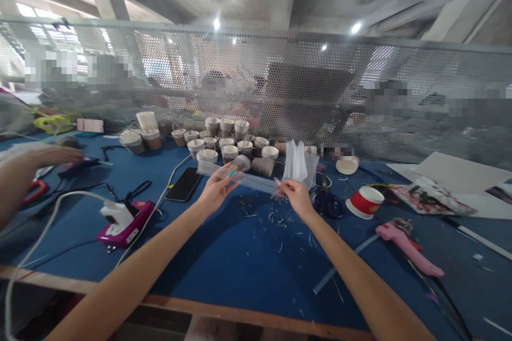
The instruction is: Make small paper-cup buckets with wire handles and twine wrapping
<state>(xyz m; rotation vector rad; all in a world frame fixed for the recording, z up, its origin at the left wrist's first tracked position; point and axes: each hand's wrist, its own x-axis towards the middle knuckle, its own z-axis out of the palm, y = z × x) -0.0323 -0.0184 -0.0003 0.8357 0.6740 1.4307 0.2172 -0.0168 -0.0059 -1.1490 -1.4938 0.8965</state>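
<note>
A translucent whitish strip (258, 182) with fine lengthwise lines stretches between my two hands above the blue table. Its left part is gripped by my left hand (216, 187), the fingers closed round it and one teal nail showing. At the strip's right end, my right hand (295, 195) pinches it between thumb and fingertips. Just behind my right hand stands a bunch of sheer white material (298, 162). Several small pots with twig-like handles (229, 152) are grouped behind the strip, and a brown pot (263, 166) lies on its side there.
Scissors (328, 202), a red-and-white paper cup (365, 202) and a pink glue gun (410, 248) lie to the right. A black phone (184, 185) and purple power strip (127, 224) are left. Another person's hand (60, 155) reaches in at far left. A perforated metal screen (256, 80) spans the back.
</note>
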